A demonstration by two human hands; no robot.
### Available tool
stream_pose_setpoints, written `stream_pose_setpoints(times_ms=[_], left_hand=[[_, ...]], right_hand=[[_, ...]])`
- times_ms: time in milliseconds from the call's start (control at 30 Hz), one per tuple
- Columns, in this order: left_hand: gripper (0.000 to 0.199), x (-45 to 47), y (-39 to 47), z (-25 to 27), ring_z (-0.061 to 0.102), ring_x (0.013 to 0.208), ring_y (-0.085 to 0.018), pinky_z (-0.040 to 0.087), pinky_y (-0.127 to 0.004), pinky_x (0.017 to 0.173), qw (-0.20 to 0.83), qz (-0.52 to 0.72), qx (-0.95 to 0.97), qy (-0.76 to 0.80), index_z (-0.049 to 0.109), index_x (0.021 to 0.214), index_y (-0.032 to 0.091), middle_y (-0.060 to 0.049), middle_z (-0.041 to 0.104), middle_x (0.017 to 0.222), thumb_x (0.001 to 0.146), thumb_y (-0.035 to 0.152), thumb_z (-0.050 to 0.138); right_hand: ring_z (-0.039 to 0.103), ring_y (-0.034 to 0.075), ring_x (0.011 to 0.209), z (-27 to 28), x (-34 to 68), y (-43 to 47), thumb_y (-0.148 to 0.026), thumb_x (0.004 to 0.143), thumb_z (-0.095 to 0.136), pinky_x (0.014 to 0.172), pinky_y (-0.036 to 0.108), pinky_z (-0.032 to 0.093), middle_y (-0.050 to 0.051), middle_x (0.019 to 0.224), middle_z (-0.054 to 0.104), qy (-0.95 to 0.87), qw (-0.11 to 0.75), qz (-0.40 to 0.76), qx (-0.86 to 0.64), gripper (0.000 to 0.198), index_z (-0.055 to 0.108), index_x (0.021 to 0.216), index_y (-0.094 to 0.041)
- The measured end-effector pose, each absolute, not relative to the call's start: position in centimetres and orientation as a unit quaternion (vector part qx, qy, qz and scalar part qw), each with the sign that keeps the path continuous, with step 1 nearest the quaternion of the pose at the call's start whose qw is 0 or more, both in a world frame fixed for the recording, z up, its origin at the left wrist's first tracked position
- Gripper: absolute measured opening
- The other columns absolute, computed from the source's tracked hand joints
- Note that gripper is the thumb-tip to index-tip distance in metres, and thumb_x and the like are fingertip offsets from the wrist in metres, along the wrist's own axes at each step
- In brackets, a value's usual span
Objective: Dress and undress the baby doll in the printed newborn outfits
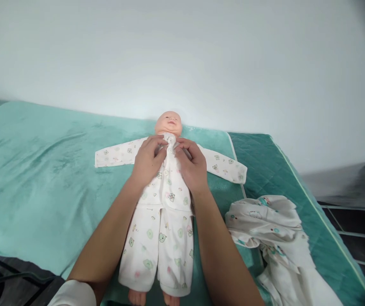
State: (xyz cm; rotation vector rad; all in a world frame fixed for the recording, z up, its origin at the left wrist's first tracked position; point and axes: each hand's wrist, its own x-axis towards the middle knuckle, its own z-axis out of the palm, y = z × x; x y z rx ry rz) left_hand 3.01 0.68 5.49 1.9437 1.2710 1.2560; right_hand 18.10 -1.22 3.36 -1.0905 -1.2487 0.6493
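Observation:
A baby doll (169,122) lies on its back, head toward the wall, dressed in a white printed top (169,187) and matching trousers (175,238). Both sleeves stretch out sideways, and the feet show below the trouser hems. My left hand (150,157) rests on the left side of the chest, its fingertips pinching the top's front edge near the collar. Opposite it, my right hand (192,161) has its thumb and fingers closed on the other front edge. A button shows at mid-chest between my wrists.
A light green blanket (42,170) covers the bed, with a darker quilted cover (265,165) at the right. Crumpled white printed clothes (275,233) lie right of the doll. A white wall (169,55) stands behind. Dark metal bars (355,233) show beyond the right edge.

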Motion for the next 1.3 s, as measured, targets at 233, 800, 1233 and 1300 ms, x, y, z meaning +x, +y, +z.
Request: stream_pose_setpoints(times_ms=[233, 800, 1233, 1300], left_hand=[[0.026, 1.9, -0.8, 4.8, 0.057, 0.137, -0.024, 0.043, -0.047, 0.122, 0.243, 0.451, 0.747, 0.424, 0.074, 0.117, 0.027, -0.006, 0.067, 0.142, 0.094, 0.024, 0.061], [0.029, 1.6, -0.8, 5.5, 0.052, 0.142, -0.022, 0.039, -0.042, 0.125, 0.329, 0.446, 0.714, 0.428, 0.076, 0.117, 0.03, -0.003, 0.064, 0.146, 0.092, 0.021, 0.064], [0.026, 1.4, -0.8, 5.4, 0.054, 0.14, -0.023, 0.039, -0.042, 0.124, 0.332, 0.459, 0.712, 0.415, 0.075, 0.117, 0.028, -0.006, 0.065, 0.143, 0.094, 0.027, 0.065], [0.022, 1.5, -0.8, 5.4, 0.054, 0.14, -0.023, 0.04, -0.042, 0.124, 0.323, 0.455, 0.723, 0.407, 0.077, 0.112, 0.028, -0.005, 0.065, 0.143, 0.096, 0.029, 0.062]], right_hand=[[0.064, 0.024, 0.119, 3.2, 17.4, -4.0, -0.034, 0.097, 0.061, 0.109, 0.047, 0.05, 0.007, 0.122, 0.07, -0.563, 0.622, 0.216, -0.5, 0.017, 0.076, 0.095, -0.026], [0.061, 0.023, 0.128, 3.0, 17.6, -4.4, -0.029, 0.099, 0.062, 0.116, 0.048, 0.047, 0.004, 0.13, 0.07, -0.602, 0.597, 0.193, -0.494, 0.023, 0.081, 0.11, -0.032], [0.054, 0.025, 0.134, 3.1, 17.8, -4.3, -0.028, 0.1, 0.058, 0.119, 0.053, 0.042, 0.003, 0.138, 0.065, -0.659, 0.543, 0.173, -0.491, 0.028, 0.077, 0.12, -0.035], [0.052, 0.025, 0.135, 3.1, 17.9, -4.2, -0.027, 0.1, 0.058, 0.12, 0.054, 0.041, 0.002, 0.139, 0.064, -0.673, 0.528, 0.167, -0.49, 0.027, 0.077, 0.117, -0.034]])
